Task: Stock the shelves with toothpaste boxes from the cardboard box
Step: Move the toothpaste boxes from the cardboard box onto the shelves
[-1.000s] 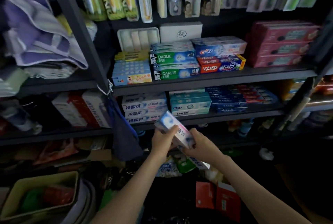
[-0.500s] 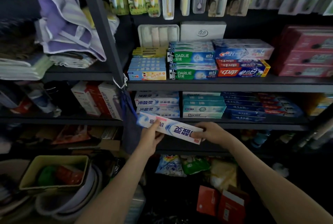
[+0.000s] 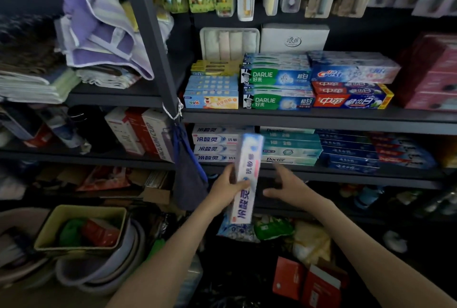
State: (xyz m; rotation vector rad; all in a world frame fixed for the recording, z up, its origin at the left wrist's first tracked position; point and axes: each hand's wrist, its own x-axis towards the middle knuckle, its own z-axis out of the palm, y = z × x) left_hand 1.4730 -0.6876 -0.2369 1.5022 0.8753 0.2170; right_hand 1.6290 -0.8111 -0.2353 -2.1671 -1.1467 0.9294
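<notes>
Left hand (image 3: pixel 226 187): fingers curled round the middle of the toothpaste box (image 3: pixel 248 159), gripping it.
Right hand (image 3: pixel 289 189): fingers spread and loose, holding nothing, just right of the box and apart from it.
Box in hand: one. Long axis near upright, top end toward the shelf (image 3: pixel 321 174).
Matching stack (image 3: pixel 214 143): four boxes showing, lying flat, just behind that top end.
Next move, likely: turn the box level onto the stack; the left hand carries it.
Cardboard box: not made out.
</notes>
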